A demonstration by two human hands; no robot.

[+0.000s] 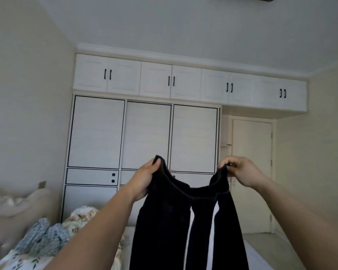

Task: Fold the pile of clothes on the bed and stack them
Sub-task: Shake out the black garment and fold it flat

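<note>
— So where do things stand with the black trousers [164,221]?

— Held up in the air in front of the wardrobe [144,133], waistband on top. The left hand [144,180] has its fingers and thumb curled round the left end of the waistband; the right hand [240,172] pinches the right end. Both are gripping cloth, neither is loose.

— And which way does the garment run from those grips?

— Straight down. The long axis is vertical — the two legs hang side by side below the waistband and pass out of the bottom of the view, so I can't tell whether the hems touch the bed [261,256]. The waistband sags a little between the hands, and it gapes open, front layer apart from back.

— Which hand is better placed for the fold?

— Neither is favoured, as far as I can judge; they sit at about the same height, one at each end. My guess is that the next step is bringing one end across to the other so the legs lie together, and that turns on the legs hanging free and untwisted. A pale gap shows between them, so they look separate.

— The rest of the pile?

— Low on the left: a blue-and-white patterned garment [41,236] crumpled on the bed, with a floral cloth [82,215] behind it. No folded stack is in view.
</note>
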